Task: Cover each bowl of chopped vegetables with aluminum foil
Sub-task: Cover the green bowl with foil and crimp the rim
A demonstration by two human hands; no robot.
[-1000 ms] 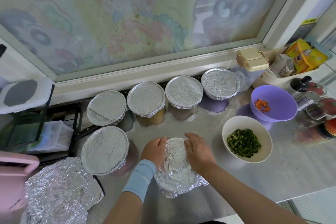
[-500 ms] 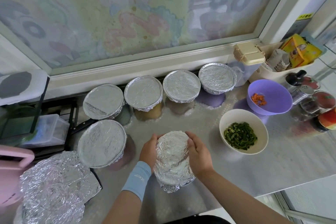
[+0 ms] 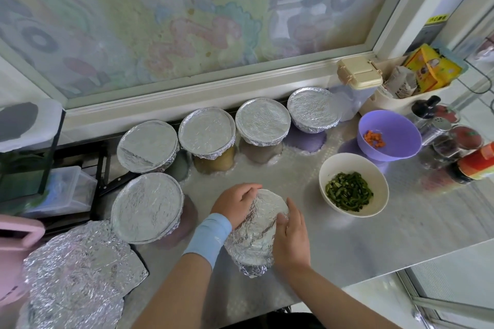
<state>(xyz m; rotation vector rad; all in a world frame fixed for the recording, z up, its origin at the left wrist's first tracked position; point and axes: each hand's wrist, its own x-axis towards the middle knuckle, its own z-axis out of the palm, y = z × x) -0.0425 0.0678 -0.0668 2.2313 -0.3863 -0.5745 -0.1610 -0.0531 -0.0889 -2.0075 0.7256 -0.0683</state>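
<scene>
Left hand (image 3: 236, 204), blue wristband (image 3: 208, 235) on that wrist, is curled over the far-left rim of the foil-wrapped bowl (image 3: 258, 235), with the fingertips bent onto the foil top. Right hand (image 3: 291, 238) cups the bowl's right side, thumb on the top foil and fingers wrapped along the wall. Both hands clamp the same bowl between them. It sits on the metal counter (image 3: 374, 243), near the front edge and centre. The foil is pulled tight down its sides and bunched at the near bottom.

Versus a second ago, the foil skirt no longer flares out at the near edge and is now pressed in against the bowl. The right hand has slid from the far rim down to the near-right side. The left hand has stayed near the far-left rim.

Five covered bowls are done: four in the back row (image 3: 147, 145) (image 3: 206, 131) (image 3: 262, 120) (image 3: 313, 108) and one at front left (image 3: 147, 207), all unchanged. Two are not yet covered. The white bowl (image 3: 347, 165) holds chopped green vegetables (image 3: 348, 192), right of the hands. The purple bowl (image 3: 395, 136) behind it holds a few carrot bits (image 3: 374, 139). Crumpled loose foil sheets (image 3: 77, 275) lie at lower left.
</scene>
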